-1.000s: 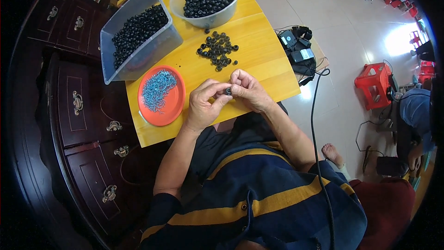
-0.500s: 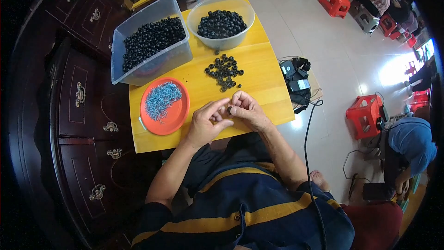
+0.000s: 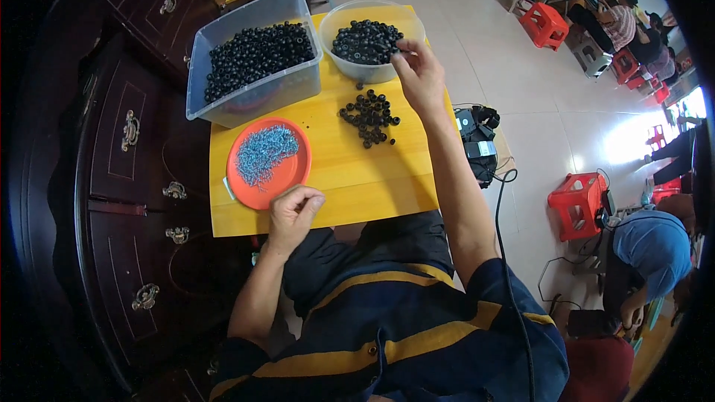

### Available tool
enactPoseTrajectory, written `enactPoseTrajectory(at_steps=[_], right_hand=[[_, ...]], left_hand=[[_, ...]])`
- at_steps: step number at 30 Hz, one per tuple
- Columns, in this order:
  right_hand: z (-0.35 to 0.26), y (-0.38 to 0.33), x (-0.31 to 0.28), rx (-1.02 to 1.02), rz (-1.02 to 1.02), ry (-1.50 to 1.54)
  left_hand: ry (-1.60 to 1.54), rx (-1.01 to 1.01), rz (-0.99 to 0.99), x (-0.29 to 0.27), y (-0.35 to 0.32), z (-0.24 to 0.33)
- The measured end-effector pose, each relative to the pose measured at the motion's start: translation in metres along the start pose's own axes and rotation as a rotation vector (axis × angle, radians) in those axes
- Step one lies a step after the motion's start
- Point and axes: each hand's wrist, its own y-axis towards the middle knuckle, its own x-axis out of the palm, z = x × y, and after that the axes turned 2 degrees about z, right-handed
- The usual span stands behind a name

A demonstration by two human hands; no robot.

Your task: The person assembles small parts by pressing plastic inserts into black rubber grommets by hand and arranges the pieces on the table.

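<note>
My right hand reaches out over the right rim of the round clear bowl of black beads, thumb and forefinger pinched on a small black bead. My left hand rests near the front edge of the yellow table, fingers curled shut, just right of the orange plate that holds small blue-grey metal pieces. A loose pile of black beads lies on the table between the two hands. A clear rectangular bin full of black beads stands at the back left.
A dark wooden cabinet with brass handles runs along the left. A black device with a cable lies on the floor right of the table. Red stools and other seated people are at the right.
My hands were together over the table's front edge working one small black bead. Now the right hand has stretched out to the bowl and the left has shifted toward the orange plate.
</note>
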Motion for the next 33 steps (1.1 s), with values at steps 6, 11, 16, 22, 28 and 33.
enactPoseTrajectory(at_steps=[6,11,16,22,28,33], right_hand=[[0.015,-0.091,-0.027,0.088,-0.104,-0.064],[0.016,-0.128,-0.038,0.04,-0.171,-0.331],[0.021,-0.128,-0.034,0.035,-0.142,-0.332],[0.023,-0.131,-0.034,0.042,-0.139,-0.299],[0.025,-0.131,-0.037,0.031,-0.145,-0.317],[0.022,-0.131,-0.034,0.064,-0.146,-0.318]], left_hand=[[0.279,0.029,0.168,-0.045,0.019,-0.012],[0.556,0.103,0.077,-0.059,0.039,-0.02],[0.697,0.179,0.062,-0.049,0.056,-0.024],[0.778,0.183,0.016,-0.05,0.056,-0.027],[0.709,0.196,0.019,-0.045,0.056,-0.024],[0.696,0.205,-0.009,-0.041,0.058,-0.031]])
